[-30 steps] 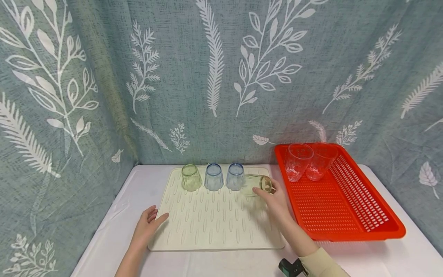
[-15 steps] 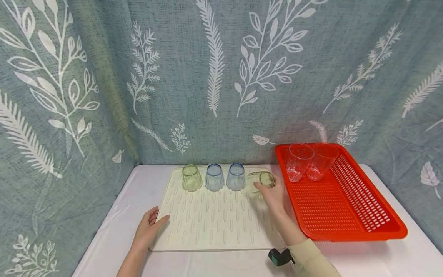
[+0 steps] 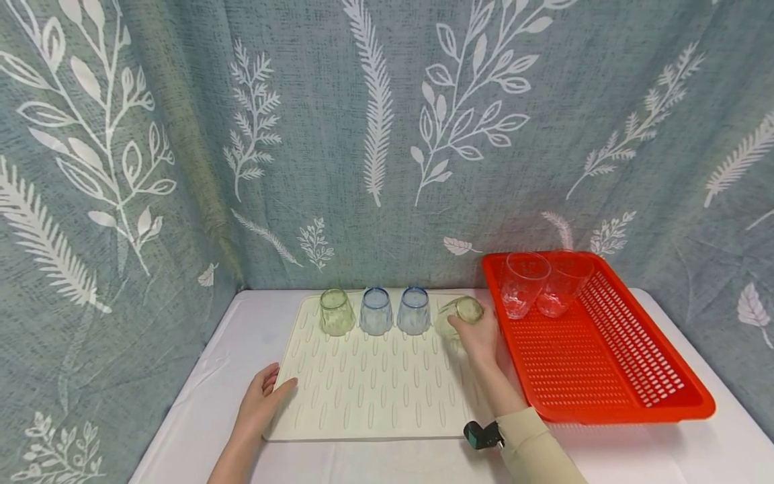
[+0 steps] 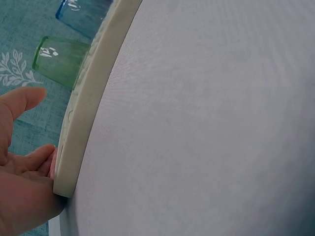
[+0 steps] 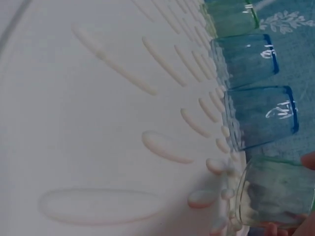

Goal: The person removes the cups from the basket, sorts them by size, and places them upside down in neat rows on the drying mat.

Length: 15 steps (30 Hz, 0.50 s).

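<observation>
— So, where is the yellow-green glass (image 3: 468,310)?

— Tilted at the right end of a row on a ribbed cream mat (image 3: 375,390), a person's right hand (image 3: 482,337) curled firmly around it. Its narrow end points up; whether its lower edge meets the mat is hard to tell.

— And its neighbours?

— One green glass (image 3: 336,314) and two blue glasses (image 3: 376,312) stand in line to its left along the far edge, narrow ends up, wide ends on the mat.

— What does the red basket (image 3: 574,359) hold?

— Two clear glasses (image 3: 525,286), side by side, leaning at its far end, mouths up. The basket sits on the white-covered bench (image 3: 375,464), just right of the mat.

— The left hand (image 3: 259,402)?

— At the mat's left edge, thumb spread well apart from relaxed fingers.
</observation>
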Motion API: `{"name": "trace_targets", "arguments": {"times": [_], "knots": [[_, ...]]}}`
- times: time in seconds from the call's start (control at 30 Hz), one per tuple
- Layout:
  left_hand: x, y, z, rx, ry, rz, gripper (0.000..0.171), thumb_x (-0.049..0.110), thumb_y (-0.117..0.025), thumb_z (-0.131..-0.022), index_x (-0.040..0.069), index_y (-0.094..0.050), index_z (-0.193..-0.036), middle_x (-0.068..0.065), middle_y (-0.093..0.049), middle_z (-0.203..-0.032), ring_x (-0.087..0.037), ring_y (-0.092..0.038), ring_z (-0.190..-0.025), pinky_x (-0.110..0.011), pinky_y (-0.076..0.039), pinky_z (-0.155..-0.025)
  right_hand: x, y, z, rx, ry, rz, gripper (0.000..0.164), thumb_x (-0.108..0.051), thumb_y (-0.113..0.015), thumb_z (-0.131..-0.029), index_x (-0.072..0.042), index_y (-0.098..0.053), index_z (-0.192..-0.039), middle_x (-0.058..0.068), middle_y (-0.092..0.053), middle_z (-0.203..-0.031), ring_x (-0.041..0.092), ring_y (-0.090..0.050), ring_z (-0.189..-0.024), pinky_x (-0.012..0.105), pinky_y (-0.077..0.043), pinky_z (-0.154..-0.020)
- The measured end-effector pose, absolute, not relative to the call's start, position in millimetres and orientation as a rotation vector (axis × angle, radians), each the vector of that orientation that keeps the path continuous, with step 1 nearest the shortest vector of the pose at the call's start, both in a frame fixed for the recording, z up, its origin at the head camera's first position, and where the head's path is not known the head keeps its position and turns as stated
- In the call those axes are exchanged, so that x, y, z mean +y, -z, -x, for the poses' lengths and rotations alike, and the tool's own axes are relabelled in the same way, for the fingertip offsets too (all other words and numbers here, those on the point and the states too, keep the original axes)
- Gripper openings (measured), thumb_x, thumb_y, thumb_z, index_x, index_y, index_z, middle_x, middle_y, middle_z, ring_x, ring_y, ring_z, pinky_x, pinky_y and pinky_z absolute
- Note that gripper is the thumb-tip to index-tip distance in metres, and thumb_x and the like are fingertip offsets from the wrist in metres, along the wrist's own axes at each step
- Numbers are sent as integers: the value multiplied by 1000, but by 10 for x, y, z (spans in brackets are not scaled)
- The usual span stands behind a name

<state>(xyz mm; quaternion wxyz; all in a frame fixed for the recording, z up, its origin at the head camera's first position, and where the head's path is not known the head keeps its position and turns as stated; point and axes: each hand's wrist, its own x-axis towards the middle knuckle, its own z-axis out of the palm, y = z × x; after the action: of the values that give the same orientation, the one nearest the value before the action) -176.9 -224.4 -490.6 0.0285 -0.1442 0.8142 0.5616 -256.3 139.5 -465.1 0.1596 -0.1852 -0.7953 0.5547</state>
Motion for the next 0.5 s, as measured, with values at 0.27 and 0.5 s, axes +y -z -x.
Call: {"name": "trace_targets", "arguments": {"times": [0.27,0.5], "knots": [[-2235,4916,1769,2527,-1735,466,72,16,-62,-93,-10,-24,-148,-29,-33,-144,-39,-32,-133,-48,-23,-114,1343,4648,2652,-2292,-1490,483,65,-11,-80,-71,10,-53,-126,32,-50,-128,46,-44,-122,53,-33,-106],[-2231,4898,1761,2526,-1749,451,71,15,-61,-93,-11,-24,-147,-30,-34,-144,-39,-32,-133,-48,-22,-114,1323,4656,2692,-2347,-1487,498,69,-15,-79,-73,8,-50,-131,31,-43,-134,46,-38,-125,55,-30,-107]]}}
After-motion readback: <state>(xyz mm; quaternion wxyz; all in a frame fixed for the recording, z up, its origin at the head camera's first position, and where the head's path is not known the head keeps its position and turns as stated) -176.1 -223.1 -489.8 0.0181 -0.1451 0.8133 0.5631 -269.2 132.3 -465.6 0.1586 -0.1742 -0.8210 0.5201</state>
